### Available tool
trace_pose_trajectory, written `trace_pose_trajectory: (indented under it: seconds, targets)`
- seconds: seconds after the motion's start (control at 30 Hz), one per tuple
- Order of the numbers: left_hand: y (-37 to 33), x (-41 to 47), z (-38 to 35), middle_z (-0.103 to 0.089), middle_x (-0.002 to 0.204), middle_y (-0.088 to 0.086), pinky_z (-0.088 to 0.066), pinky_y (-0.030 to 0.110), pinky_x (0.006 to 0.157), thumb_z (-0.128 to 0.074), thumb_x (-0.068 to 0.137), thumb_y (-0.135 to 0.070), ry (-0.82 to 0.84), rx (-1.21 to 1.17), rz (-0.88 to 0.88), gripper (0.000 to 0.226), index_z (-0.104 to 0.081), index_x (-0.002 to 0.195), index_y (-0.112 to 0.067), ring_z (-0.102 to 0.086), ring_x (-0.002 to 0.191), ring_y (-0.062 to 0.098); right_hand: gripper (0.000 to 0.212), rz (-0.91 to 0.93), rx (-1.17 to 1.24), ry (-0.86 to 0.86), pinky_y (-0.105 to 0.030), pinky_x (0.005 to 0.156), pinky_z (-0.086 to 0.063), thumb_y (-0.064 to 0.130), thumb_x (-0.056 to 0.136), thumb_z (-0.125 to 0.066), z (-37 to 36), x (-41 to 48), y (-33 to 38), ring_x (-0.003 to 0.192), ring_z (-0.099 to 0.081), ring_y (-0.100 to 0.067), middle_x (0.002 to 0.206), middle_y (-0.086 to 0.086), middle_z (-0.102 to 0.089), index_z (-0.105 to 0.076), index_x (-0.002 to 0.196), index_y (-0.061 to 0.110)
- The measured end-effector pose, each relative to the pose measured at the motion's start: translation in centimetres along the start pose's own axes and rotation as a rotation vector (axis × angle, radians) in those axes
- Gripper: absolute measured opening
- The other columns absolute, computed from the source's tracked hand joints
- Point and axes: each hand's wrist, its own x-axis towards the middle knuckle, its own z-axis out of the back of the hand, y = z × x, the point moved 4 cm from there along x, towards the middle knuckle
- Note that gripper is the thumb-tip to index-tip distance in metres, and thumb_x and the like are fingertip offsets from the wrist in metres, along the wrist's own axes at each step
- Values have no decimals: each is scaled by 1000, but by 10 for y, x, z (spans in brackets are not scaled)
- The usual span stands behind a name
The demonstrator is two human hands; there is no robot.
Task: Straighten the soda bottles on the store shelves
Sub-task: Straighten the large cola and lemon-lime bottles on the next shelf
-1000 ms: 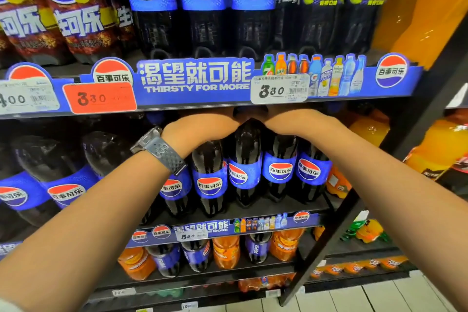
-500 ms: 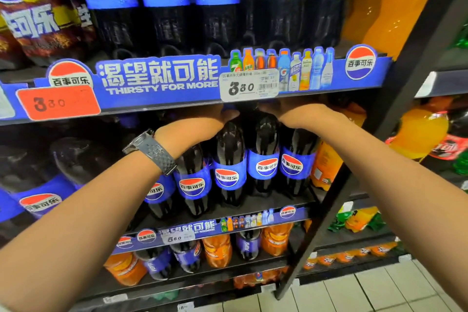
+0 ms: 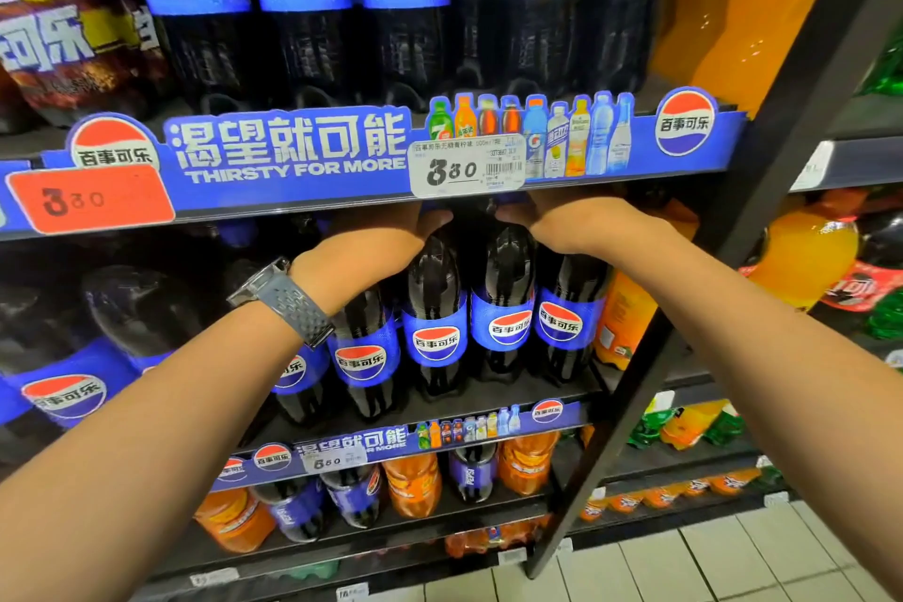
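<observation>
Far left: a red price tag (image 3: 93,200) sits on the upper shelf's edge. Below it, big cola bottles (image 3: 63,386) show dim and blurred at the left end of the middle shelf (image 3: 488,400).
Left wrist: my watch (image 3: 288,303) crosses in front of one blue label.
Left hand: my left hand (image 3: 386,242) is up under the upper shelf's edge, thumb against a bottle neck. Its fingers are hidden, so I cannot tell whether it grips.
Task bottles: the row of cola bottles (image 3: 435,342) stands upright on the middle shelf, labels facing out, packed side by side.
In the way: the blue shelf banner (image 3: 293,147) and a white price tag (image 3: 466,166) hang right above both hands and cover the bottle caps.
Right hand: my right hand (image 3: 591,225) has its fingers curled over the top of the centre cola bottle (image 3: 508,303).
Right of row: an orange soda bottle (image 3: 623,323) stands just beside the last cola bottle.
Far right: a black shelf post (image 3: 733,210) slants past my right forearm, with more orange bottles (image 3: 801,254) beyond it.
</observation>
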Motion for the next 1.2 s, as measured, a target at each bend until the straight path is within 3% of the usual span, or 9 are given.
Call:
trace_pose_trajectory:
  seconds: [0.2,0.33,0.4,0.5,0.63,0.7,0.8,1.07,1.2]
  targets:
    - [-1,0,2,-36,149,7,-34,45,107,-44,94,-51,6,12,-16,60,-31,145,-21,-35,133,33,47,13,-41,88,-37,108,-35,38,100,-40,-1,-3,-5,141,-23,-24,155,4,-24,-28,145,32]
    - [-3,0,3,-36,148,6,-35,45,108,-44,95,-50,37,-4,-6,59,-30,145,-22,-36,133,32,55,8,24,-3,-36,107,-36,50,96,-42,2,-7,2,140,-27,-23,152,2,-30,-28,144,25]
    - [-5,2,2,-43,144,6,-36,45,107,-45,96,-46,87,-45,1,54,-34,143,-21,-41,129,29,58,-50,126,72,-40,107,-37,53,95,-41,0,-7,0,137,-31,-24,150,1,-34,-31,144,24]
    - [-15,4,0,-39,145,8,-34,41,108,-46,97,-42,139,-27,16,53,-33,143,-19,-39,131,29,44,-244,165,243,-40,102,-41,48,96,-40,-1,-17,-14,125,-47,-28,136,-5,-51,-52,126,18]
    - [-47,9,-2,-34,148,9,-28,38,108,-45,96,-48,-1,44,-112,62,-26,147,-18,-34,134,29,23,-423,78,57,-34,87,-42,35,95,-45,19,-34,-39,114,-54,-30,114,-9,-60,-52,91,13]
    - [-65,19,-7,-36,148,9,-25,36,109,-46,96,-46,-20,-1,-175,60,-29,147,-18,-33,134,28,34,-365,-78,6,-39,94,-45,41,95,-44,24,-35,-43,117,-52,-29,126,-7,-58,-56,109,13]
    - [-83,34,-19,-36,149,7,-24,35,110,-48,97,-40,66,-119,-214,56,-32,147,-19,-33,136,27,62,-201,-82,-232,-44,104,-40,54,92,-48,24,-36,-39,133,-37,-26,148,0,-39,-32,143,22]
    - [-85,37,-29,-24,156,6,-18,36,116,-49,97,-36,111,-189,-181,61,-24,150,-16,-22,142,26,51,-221,-347,-137,-44,103,-41,36,97,-49,20,-27,-34,133,-35,-29,148,-5,-36,-32,142,19]
    - [-85,35,-30,-36,148,11,-23,36,110,-45,99,-35,137,-136,-174,47,-40,138,-9,-31,136,29,45,-217,-315,-96,-45,98,-46,29,97,-52,20,-28,-35,128,-41,-30,143,-7,-42,-39,137,17]
